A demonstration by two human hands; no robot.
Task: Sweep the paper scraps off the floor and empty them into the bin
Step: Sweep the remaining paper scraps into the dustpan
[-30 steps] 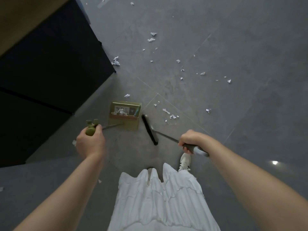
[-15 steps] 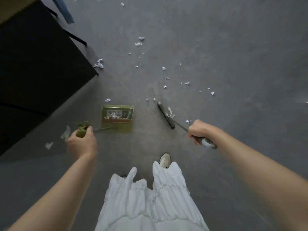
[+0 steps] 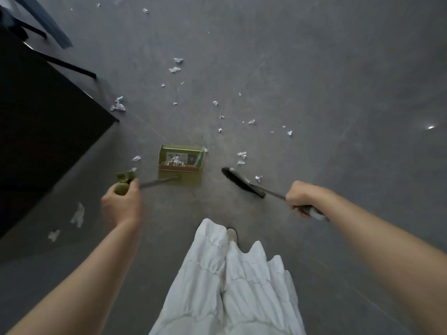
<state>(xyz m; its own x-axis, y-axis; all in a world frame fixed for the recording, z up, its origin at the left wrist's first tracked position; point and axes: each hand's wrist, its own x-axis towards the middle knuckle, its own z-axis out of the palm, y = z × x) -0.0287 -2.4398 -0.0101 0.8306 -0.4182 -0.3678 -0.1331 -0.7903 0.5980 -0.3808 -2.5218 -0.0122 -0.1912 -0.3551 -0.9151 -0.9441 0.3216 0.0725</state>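
While the left hand (image 3: pixel 121 205) curls around the green knob end of the dustpan handle (image 3: pixel 158 182), the right hand (image 3: pixel 302 197) is wrapped around the grey grip of the broom handle (image 3: pixel 274 195). Both fists closed tight on their handles, knuckles up. Left handle runs as a thin rod from the fist to the back of the green dustpan (image 3: pixel 180 164), which sits on the grey floor (image 3: pixel 326 76) with its mouth facing away from the person. A few paper scraps (image 3: pixel 175 159) lie inside the pan next to a label. Broom head (image 3: pixel 242 182), dark bristles, rests on the floor just right of the pan, apart from it, angled diagonally. Small scraps just beside the bristles: a pair (image 3: pixel 242 157) past the far tip, one (image 3: pixel 258 178) to the right. More scraps scattered further out across the floor (image 3: pixel 219 116), two bigger ones (image 3: pixel 176 65) far up. One crumpled piece (image 3: pixel 118 105) near the corner of the black cabinet (image 3: pixel 48 112) at left. Scrap (image 3: pixel 136 158) just left of the pan; blurred pieces (image 3: pixel 78 215) on the floor left of the left forearm. White tiered skirt (image 3: pixel 229 286) at bottom centre, a light shoe toe (image 3: pixel 232 234) poking out above it. Dark bars (image 3: pixel 70 66) of some furniture at upper left, can't tell what.
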